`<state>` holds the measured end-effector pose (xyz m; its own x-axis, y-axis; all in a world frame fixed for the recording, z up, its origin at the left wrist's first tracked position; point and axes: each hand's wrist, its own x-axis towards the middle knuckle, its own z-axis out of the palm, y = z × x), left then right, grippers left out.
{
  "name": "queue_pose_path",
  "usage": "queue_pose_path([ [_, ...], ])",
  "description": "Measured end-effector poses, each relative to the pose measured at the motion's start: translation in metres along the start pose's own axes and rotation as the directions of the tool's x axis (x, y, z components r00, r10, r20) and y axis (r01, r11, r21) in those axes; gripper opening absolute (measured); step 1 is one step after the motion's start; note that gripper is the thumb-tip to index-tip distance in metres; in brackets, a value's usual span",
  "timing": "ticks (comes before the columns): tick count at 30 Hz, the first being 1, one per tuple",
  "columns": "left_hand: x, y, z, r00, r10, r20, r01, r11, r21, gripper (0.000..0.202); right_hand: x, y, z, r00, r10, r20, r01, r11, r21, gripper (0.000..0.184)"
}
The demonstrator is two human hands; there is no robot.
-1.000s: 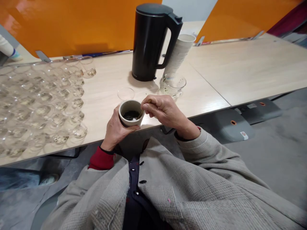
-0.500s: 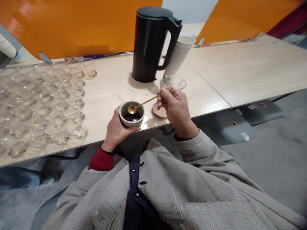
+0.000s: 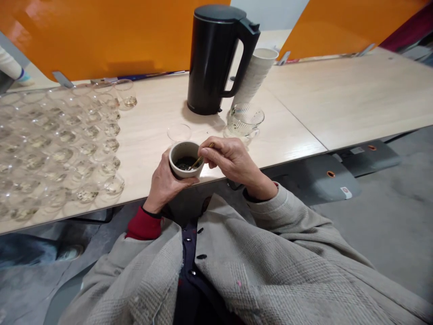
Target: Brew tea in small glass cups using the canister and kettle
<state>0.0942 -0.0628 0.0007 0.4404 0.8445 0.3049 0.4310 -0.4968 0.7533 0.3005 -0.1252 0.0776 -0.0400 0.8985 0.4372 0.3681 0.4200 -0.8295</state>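
Observation:
My left hand [image 3: 165, 183] is wrapped round a pale grey cup [image 3: 186, 173] at the table's front edge. Dark, wet-looking leaves [image 3: 184, 163] lie inside the cup. Between thumb and fingers, my right hand [image 3: 226, 158] pinches a gold spoon [image 3: 202, 159] close above the rim; the spoon slants down into the cup and its bowl is hidden there. Behind my right hand stands a ribbed glass cup [image 3: 245, 121] with a handle. A clear round glass lid or dish [image 3: 179, 132] lies just beyond the grey cup.
Many small clear glasses [image 3: 84, 169] with bits of leaf in them crowd the left of the table. A black electric kettle [image 3: 211, 63] and a leaning stack of paper cups [image 3: 253, 74] stand at the back, before orange partitions [image 3: 135, 31]. Grey stools [image 3: 314, 180] sit below the right edge.
My right hand has moved left and down to the cup, dipping the spoon's bowl from above the rim into it. It now covers the round wooden coaster. My left hand stays on the cup.

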Motion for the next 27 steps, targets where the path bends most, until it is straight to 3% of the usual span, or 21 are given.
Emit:
queue_pose_path([
  [4, 0.0, 0.001, -0.001, 1.0, 0.021, -0.003, -0.021, 1.0, -0.009, 0.106, -0.002, 0.008, -0.002, 0.977, 0.153, -0.15, -0.12, 0.971, 0.205, 0.039],
  [8, 0.001, 0.0, -0.001, 0.999, 0.047, 0.001, -0.047, 0.999, -0.013, 0.107, 0.0, 0.02, -0.006, 0.927, 0.245, -0.284, -0.13, 0.92, 0.369, 0.038],
  [15, 0.001, -0.002, -0.001, 0.998, 0.058, -0.019, -0.058, 0.998, -0.002, 0.107, 0.001, 0.029, -0.012, 0.876, 0.289, -0.386, -0.118, 0.905, 0.41, 0.042],
  [20, 0.001, -0.001, -0.001, 0.999, 0.044, -0.019, -0.044, 0.999, -0.013, 0.105, -0.001, 0.018, 0.001, 0.921, 0.114, -0.374, -0.047, 0.982, 0.182, 0.04],
  [23, 0.001, 0.0, 0.0, 1.0, 0.017, -0.01, -0.017, 1.0, -0.005, 0.105, 0.0, 0.009, 0.014, 0.959, -0.089, -0.268, 0.077, 0.995, -0.056, 0.036],
  [27, 0.0, 0.0, 0.0, 1.0, -0.004, 0.008, 0.005, 1.0, -0.012, 0.104, 0.002, 0.003, 0.026, 0.961, -0.258, -0.099, 0.226, 0.939, -0.258, 0.027],
])
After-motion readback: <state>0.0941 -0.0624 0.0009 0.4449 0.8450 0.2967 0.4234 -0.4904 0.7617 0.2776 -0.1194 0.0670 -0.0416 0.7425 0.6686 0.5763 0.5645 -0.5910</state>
